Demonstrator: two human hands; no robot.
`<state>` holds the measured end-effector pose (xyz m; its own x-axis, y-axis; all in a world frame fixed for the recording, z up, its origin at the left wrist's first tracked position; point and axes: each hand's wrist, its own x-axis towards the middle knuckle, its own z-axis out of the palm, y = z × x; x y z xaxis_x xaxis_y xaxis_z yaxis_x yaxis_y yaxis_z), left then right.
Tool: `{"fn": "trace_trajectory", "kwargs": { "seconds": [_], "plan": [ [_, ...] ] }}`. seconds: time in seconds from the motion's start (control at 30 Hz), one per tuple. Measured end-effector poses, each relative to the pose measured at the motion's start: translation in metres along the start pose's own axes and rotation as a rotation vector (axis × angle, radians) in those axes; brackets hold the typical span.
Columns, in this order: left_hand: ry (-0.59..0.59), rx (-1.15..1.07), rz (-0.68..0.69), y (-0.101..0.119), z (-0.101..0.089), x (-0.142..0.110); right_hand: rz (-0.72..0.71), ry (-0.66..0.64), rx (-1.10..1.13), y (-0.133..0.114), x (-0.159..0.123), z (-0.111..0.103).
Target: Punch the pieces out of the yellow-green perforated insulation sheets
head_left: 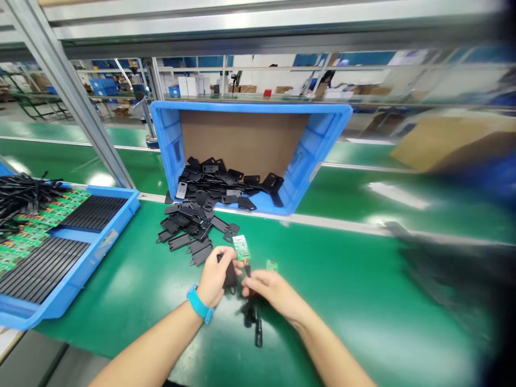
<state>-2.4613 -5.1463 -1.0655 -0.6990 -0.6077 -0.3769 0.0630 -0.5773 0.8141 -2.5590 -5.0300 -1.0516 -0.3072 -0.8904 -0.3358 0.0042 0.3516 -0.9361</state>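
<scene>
My left hand [216, 275], with a blue wristband [199, 304], is closed around a black plastic casing [230, 277]. Between thumb and fingers, my right hand [276, 293] pinches the black cable [247, 270] of a small green circuit board [241, 248]. The board stands up just beyond the fingertips, beside the casing and near the left fingers. Below the hands, black cable ends with connectors [258, 333] hang or lie over the green table; which cannot be made out. Part of another green board [272, 265] shows behind my right hand.
Loose black casings [187, 223] spill from a tipped blue crate [290, 207]. At left, a blue tray [102, 247] holds circuit boards with black cables. A metal post [80, 97] rises behind it. Blurred dark items [443, 285] lie at right.
</scene>
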Motion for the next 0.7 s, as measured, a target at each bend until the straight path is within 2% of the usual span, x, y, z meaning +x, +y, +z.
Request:
{"fn": "trace_trajectory", "kwargs": {
  "seconds": [0.07, 0.13, 0.23, 0.33, 0.43, 0.53, 0.6, 0.7],
  "plan": [
    [0.069, -0.086, 0.015, 0.003, -0.002, 0.003, -0.007, 0.067, 0.072, 0.000, -0.001, 0.001],
    [0.083, -0.230, -0.022, 0.009, -0.005, 0.006, -0.010, 0.106, 0.142, 0.003, 0.001, 0.000],
    [-0.025, -0.415, -0.092, 0.020, -0.008, 0.004, -0.013, 0.072, 0.134, 0.008, 0.003, 0.003],
    [-0.156, -0.467, -0.098, 0.026, -0.008, 0.001, 0.004, 0.005, 0.107, 0.011, 0.004, 0.010],
    [-0.177, -0.482, -0.095, 0.027, -0.007, -0.001, 0.045, -0.026, 0.124, 0.012, 0.005, 0.014],
    [-0.141, -0.385, -0.070, 0.024, -0.008, 0.002, 0.009, 0.021, 0.260, 0.014, 0.004, 0.011],
    [-0.123, -0.212, -0.061, 0.023, -0.010, 0.004, -0.052, 0.102, 0.409, 0.014, 0.003, 0.006],
    [-0.170, 0.089, -0.087, 0.023, -0.015, 0.005, -0.125, 0.208, 0.538, 0.012, 0.003, -0.002]
  ]
}}
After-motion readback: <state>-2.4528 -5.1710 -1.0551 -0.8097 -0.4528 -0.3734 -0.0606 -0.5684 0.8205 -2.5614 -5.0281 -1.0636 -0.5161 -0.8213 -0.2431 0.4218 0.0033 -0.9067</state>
